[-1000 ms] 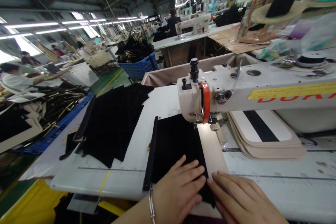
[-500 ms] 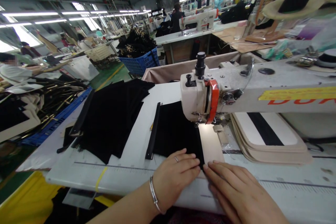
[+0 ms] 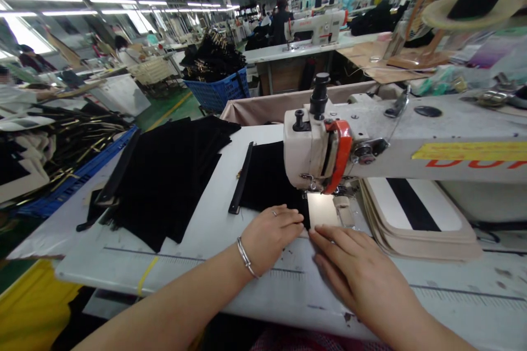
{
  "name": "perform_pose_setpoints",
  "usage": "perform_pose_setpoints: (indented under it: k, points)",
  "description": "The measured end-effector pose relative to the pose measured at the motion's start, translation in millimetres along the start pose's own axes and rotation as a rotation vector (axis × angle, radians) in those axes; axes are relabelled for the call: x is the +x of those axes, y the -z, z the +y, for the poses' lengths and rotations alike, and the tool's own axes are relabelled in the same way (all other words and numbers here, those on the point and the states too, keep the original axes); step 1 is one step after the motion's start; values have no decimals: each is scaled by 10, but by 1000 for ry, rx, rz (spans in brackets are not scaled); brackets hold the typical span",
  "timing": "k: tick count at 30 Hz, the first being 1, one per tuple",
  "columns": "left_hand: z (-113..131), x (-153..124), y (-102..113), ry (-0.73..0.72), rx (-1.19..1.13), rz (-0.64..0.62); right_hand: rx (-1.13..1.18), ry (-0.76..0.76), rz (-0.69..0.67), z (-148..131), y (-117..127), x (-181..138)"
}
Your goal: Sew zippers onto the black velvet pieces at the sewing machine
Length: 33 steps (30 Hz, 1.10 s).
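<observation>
Black fabric panel (image 3: 269, 178) w/ a stiff black strip along its left edge lies flat on the white sewing table (image 3: 230, 197), its far part under the head of the cream sewing machine (image 3: 317, 151), prob. near the needle, though that spot is hidden. Left hand (image 3: 269, 233) rests open, fingers flat on the panel's near edge, pinning it so it stays square. Right hand (image 3: 354, 269) lies open, palm down just beside, fingertips at the beige piece (image 3: 323, 211) next to the presser foot. Pile of black cut pieces (image 3: 168, 175) sits further left, w/ a stack of beige templates (image 3: 415, 219) to the right
</observation>
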<state>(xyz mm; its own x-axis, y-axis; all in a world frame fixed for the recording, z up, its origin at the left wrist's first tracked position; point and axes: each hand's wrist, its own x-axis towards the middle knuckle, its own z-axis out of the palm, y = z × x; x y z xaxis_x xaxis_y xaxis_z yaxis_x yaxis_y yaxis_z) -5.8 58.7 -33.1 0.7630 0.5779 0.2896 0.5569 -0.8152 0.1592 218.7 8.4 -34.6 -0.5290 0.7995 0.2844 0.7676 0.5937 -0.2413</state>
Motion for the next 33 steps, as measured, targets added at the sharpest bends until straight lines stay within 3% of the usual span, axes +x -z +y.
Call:
perform_pose_setpoints:
  k: [16,33]
  points:
    - [-362,405,-48,117,-37,-8,-64,-26,20,271,-109,390]
    - [-412,406,-126,177,-29,91,-44,-31,75,271,-150,437]
